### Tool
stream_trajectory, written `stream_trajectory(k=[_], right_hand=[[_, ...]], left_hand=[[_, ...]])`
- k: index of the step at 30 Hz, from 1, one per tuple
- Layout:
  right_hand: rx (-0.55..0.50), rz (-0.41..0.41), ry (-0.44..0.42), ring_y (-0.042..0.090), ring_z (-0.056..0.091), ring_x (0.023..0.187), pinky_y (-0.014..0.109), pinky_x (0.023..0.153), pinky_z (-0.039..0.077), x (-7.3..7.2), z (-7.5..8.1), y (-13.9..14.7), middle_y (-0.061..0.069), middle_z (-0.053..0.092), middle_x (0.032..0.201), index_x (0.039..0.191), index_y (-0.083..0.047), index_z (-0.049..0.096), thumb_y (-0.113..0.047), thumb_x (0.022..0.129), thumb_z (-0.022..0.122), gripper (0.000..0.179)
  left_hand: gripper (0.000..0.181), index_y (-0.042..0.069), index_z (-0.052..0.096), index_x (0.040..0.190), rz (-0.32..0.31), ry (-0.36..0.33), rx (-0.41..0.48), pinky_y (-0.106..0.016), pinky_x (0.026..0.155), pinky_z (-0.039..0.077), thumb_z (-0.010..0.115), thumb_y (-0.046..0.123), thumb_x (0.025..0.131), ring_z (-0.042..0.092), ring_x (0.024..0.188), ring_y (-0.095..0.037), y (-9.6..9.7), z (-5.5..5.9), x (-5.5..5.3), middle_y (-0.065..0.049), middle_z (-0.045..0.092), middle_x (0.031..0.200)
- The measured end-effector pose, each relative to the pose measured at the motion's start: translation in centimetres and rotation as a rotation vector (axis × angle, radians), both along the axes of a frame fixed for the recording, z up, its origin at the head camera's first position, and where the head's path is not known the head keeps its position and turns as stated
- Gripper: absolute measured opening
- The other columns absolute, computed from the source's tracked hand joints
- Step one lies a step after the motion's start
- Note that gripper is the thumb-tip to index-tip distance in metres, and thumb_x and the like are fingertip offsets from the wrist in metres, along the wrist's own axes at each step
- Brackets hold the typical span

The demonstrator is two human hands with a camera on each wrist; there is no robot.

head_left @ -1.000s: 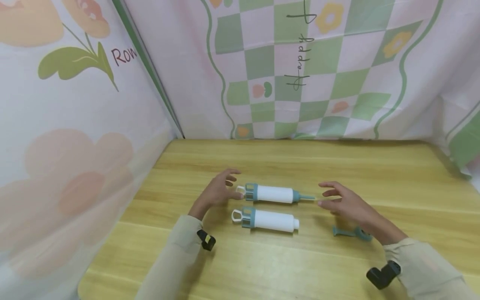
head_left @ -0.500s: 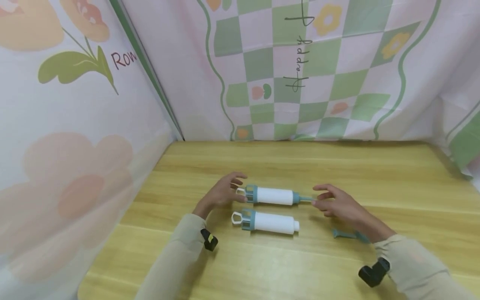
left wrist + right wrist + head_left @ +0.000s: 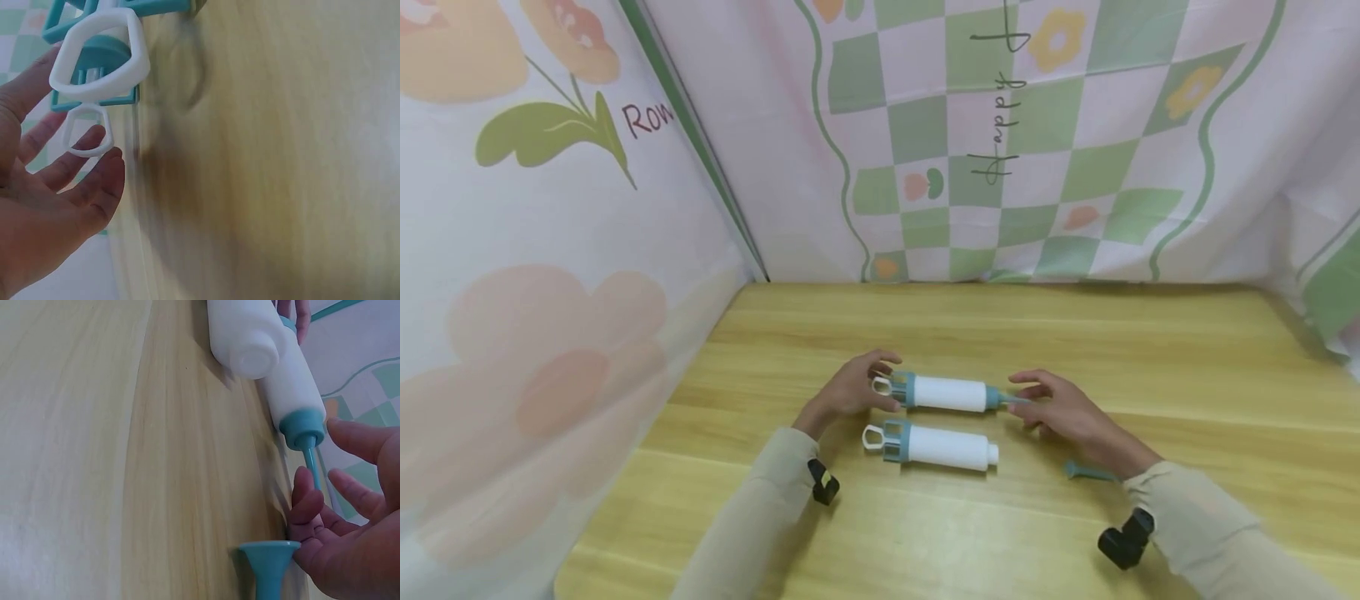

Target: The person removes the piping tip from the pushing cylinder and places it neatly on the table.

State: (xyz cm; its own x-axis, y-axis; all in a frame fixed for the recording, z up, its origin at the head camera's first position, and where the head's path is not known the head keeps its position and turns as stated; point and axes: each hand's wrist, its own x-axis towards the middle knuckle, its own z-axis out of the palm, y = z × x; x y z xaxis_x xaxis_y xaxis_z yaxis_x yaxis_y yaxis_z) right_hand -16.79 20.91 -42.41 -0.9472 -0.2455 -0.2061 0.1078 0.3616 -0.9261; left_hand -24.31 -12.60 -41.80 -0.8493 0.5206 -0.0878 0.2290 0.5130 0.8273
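Head view: between the left hand (image 3: pixel 853 385) at nine o'clock and right hand (image 3: pixel 1062 410) at three, fingers of both apart, lies a white plastic cylinder (image 3: pixel 951 394) with teal spout (image 3: pixel 306 444); uneven pressure could roll it against the spoutless white plastic cylinder (image 3: pixel 949 447) at six.

Smooth matt plastic on white barrels (image 3: pixel 950 447) | smooth plastic on teal nozzle (image 3: pixel 302 429) | faint-sheened wood grain on counter (image 3: pixel 925 533) | creased cloth in printed curtain (image 3: pixel 917 129), sleeves (image 3: pixel 1208 529)
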Motion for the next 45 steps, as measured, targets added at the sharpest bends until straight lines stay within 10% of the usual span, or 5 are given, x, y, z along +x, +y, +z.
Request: stream_trajectory(k=[45], right_hand=[[0.014, -0.139, -0.003, 0.023, 0.062, 0.079, 0.032, 0.062, 0.050, -0.5, -0.4, -3.1, 0.015, 0.062, 0.110, 0.133, 0.005, 0.054, -0.010, 0.099, 0.061, 0.038]], left_hand=[[0.054, 0.007, 0.061, 0.129, -0.023, 0.060, -0.071, -0.038, 0.094, 0.049, 0.085, 0.009, 0.080, 0.058, 0.113, -0.025, 1.8, -0.9, -0.6, -0.003, 0.064, 0.119]])
